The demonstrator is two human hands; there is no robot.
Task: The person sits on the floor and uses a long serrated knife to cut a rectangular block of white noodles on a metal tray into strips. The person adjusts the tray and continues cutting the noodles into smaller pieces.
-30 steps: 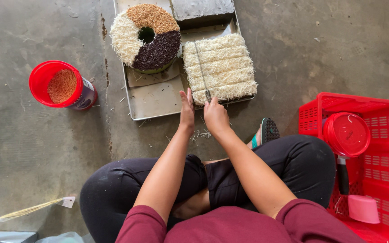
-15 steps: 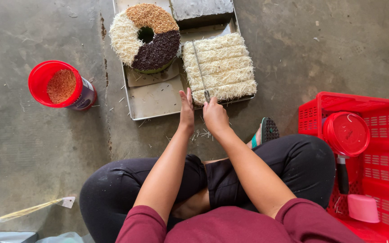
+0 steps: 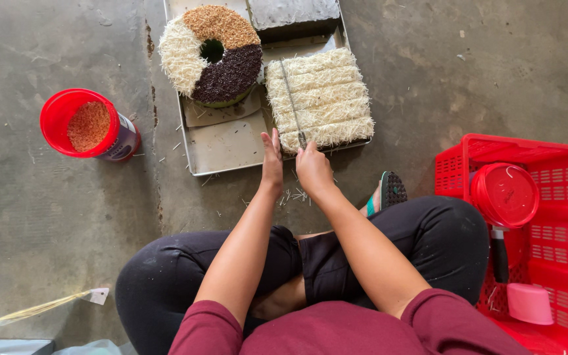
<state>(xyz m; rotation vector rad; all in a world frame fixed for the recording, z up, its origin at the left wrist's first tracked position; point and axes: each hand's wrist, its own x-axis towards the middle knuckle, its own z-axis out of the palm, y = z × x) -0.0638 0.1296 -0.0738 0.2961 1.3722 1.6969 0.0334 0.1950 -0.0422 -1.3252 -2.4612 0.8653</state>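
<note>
My right hand point(image 3: 313, 168) grips the handle of a long knife point(image 3: 291, 102) whose blade lies across a rectangular cake point(image 3: 320, 98) covered in pale shreds. My left hand point(image 3: 271, 158) rests flat with fingers together on the near edge of the metal tray point(image 3: 225, 146), just left of the cake. A ring-shaped cake point(image 3: 212, 54) topped in white, brown and dark sections sits on the tray's far left.
A red tub of brown crumbs point(image 3: 88, 126) stands on the concrete floor at left. A red plastic crate point(image 3: 547, 197) at right holds a red lidded container point(image 3: 504, 194), a dark handle and a pink cup point(image 3: 528, 303). My crossed legs fill the foreground.
</note>
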